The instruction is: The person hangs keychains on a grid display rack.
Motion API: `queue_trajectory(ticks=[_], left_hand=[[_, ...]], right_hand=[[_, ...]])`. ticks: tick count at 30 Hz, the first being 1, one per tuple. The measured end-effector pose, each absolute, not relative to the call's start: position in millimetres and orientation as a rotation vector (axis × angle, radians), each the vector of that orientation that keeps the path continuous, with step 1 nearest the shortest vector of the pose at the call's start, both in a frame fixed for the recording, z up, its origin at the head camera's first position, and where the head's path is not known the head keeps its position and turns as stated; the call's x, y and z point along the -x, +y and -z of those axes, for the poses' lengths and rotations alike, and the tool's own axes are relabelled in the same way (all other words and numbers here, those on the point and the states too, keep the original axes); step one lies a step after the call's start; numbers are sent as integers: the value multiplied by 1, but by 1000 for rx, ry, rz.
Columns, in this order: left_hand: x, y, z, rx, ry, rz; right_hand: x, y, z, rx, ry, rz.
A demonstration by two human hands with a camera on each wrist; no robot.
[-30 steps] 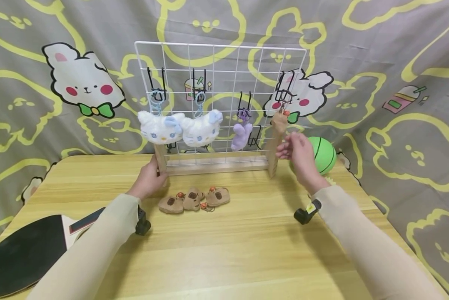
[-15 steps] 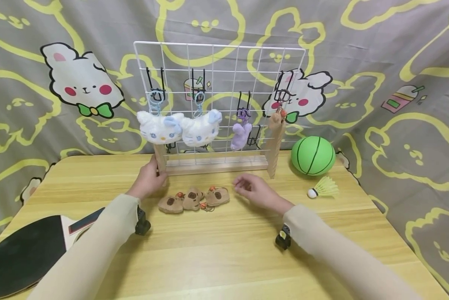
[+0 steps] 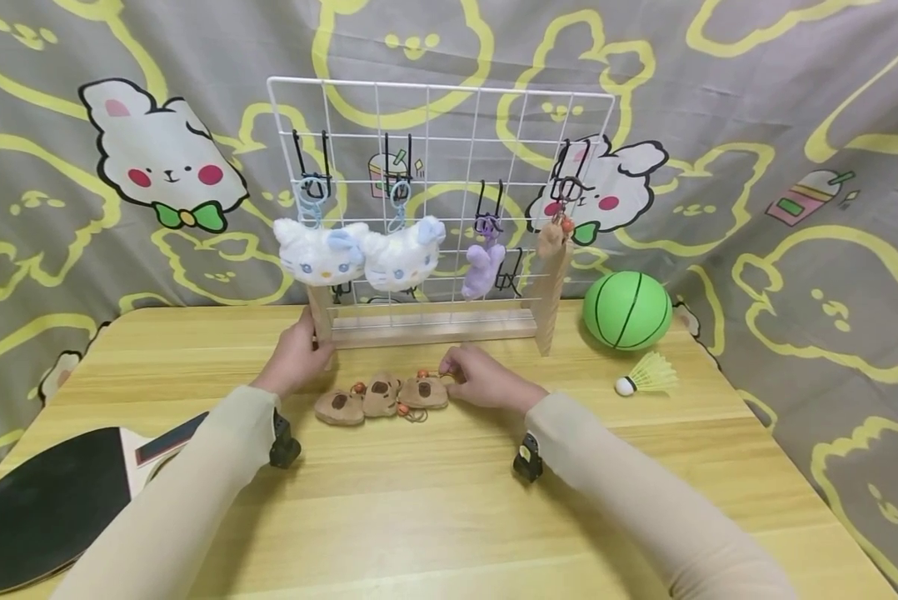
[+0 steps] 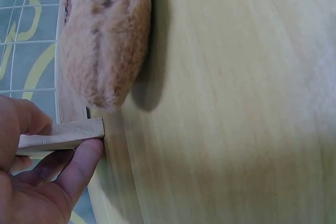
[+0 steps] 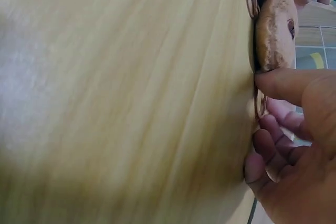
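Note:
My left hand grips the wooden upright at the left end of a white wire grid rack, thumb on one side and fingers on the other. Three brown capybara plush keychains with orange bells lie in a row on the table before the rack. At the row's right end, my right hand has thumb and curled fingers around the ring of the rightmost capybara keychain, its thumb right at the plush. That keychain still rests on the table.
Two white cat plushes, a purple plush and another brown plush hang from black hooks on the grid. A green ball and a yellow shuttlecock sit right; a black paddle lies front left.
My right hand has come down from the hanging brown plush at the rack's right end and moved left to the rightmost capybara keychain, which has shifted slightly left. My left hand stays put.

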State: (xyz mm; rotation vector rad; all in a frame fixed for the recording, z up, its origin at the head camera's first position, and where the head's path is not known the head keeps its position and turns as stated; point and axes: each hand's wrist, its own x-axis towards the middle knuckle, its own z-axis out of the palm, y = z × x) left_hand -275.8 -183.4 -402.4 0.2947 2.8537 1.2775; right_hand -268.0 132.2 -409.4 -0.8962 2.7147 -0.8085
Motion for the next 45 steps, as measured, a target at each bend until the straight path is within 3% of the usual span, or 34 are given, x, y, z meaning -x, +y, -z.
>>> queue_trajectory(ticks=[22,35,45], left_hand=[[275,-184,400,-278,2879,-1245],[273,-184,401,-302,2869,-1248],[273,-184,401,-324,2838,-1257]], right_hand=[[254,149,411,683,2663,1358],[255,137,405,550,2128,1935],[251,112,388,603,2093,1992]])
